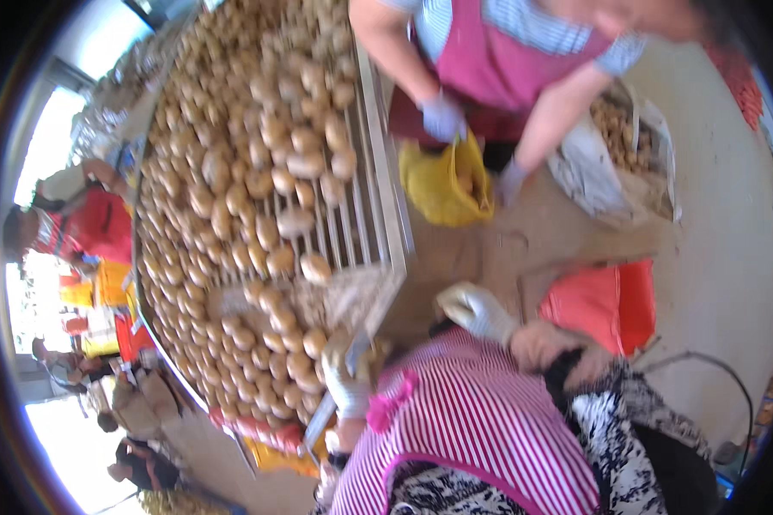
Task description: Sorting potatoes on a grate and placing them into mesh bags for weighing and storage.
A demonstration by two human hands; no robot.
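Observation:
My left hand (346, 380), in a white glove with soiled fingertips, reaches over the metal rim of the sorting table, beside the nearest potatoes (299, 365). Blur hides whether a potato is between its fingers. Above my lap is my right hand (480, 313), gloved as well, with its fingers curled; I cannot make out anything in it. Potatoes crowd the table, many on a grate of metal bars (364, 225). A bare metal plate (361, 293) slopes to the table's near corner.
Across from me a co-worker in a magenta apron (489, 64) holds a yellow mesh bag (444, 183). A white sack of potatoes (592, 167) stands behind. On the floor to my right is a red bag (583, 299). Several people work beyond the table, near yellow crates (111, 283).

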